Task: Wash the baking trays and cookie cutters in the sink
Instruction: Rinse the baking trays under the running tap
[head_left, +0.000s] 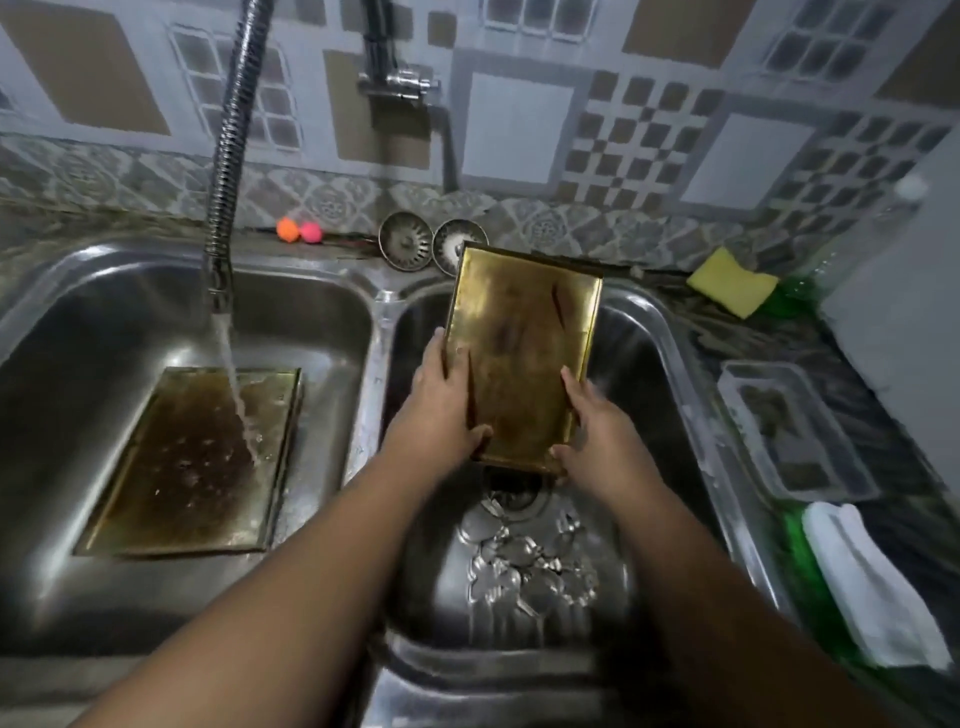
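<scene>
Between the two hands, over the right basin of the sink (379, 332), a golden baking tray (524, 353) is held up off the steel. Its far end is raised toward the wall and its near end sits low, just above the drain (511, 493). The left hand (441, 410) grips the tray's left long edge, fingers curled over the rim and thumb lying across the upturned face by the near corner. The right hand (597, 431) grips the opposite long edge close to the near right corner, fingers wrapped round the side and thumb along the near rim. Both hands are closed on this one tray.

Just below the grip, nearer the person, the cookie cutters (530, 566) lie in a loose heap on the floor of the same basin, apart from the tray. Left of the left hand, across the divider, a second tray (192, 467) lies flat on the bottom of the other basin, its inside dark and stained. A flexible tap hose (234, 156) hangs above it, and a stream of water (236, 384) falls onto it.

Beyond the held tray's far end, two round strainers (405, 241) lean against the wall, the right one partly hidden by the tray. Farther left sit an orange ball (288, 229) and a pink ball (310, 232), touching. To the right of the right hand, on the counter, are a yellow sponge (732, 283), a clear container (795, 431) and, nearer the person, a folded white cloth (872, 582)
</scene>
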